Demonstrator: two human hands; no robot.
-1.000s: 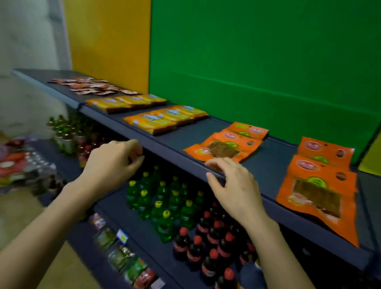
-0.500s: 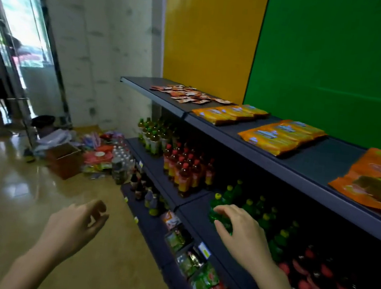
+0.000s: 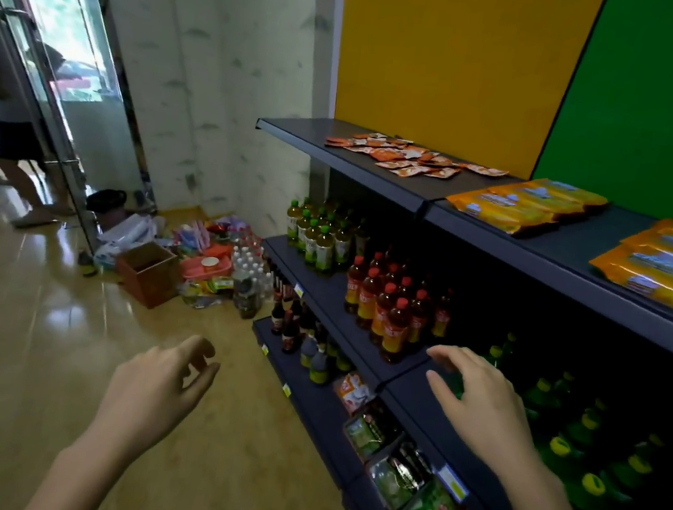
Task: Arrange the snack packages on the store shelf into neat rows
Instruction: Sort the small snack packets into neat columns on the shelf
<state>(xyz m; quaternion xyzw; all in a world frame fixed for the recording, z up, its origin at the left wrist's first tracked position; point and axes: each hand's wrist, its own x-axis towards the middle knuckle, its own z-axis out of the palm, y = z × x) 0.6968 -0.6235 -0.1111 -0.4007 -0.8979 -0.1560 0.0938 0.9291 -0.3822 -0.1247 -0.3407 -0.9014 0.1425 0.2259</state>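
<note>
Hovering low, each grip apart and empty: left hand [image 3: 155,385] over the floor [image 3: 46,349], right hand [image 3: 481,407] before the bottles [image 3: 396,323]. Scattered orange packets [image 3: 411,156] lie on the top shelf [image 3: 298,130], up and far, strewn lengthwise along it. The right hand seems nearer.

Up on the top shelf [image 3: 297,136], small orange sachets [image 3: 409,157] lie flat in a loose scatter at the left end, and to their right long yellow packets [image 3: 527,204] sit overlapped in two tidy stacks.
</note>
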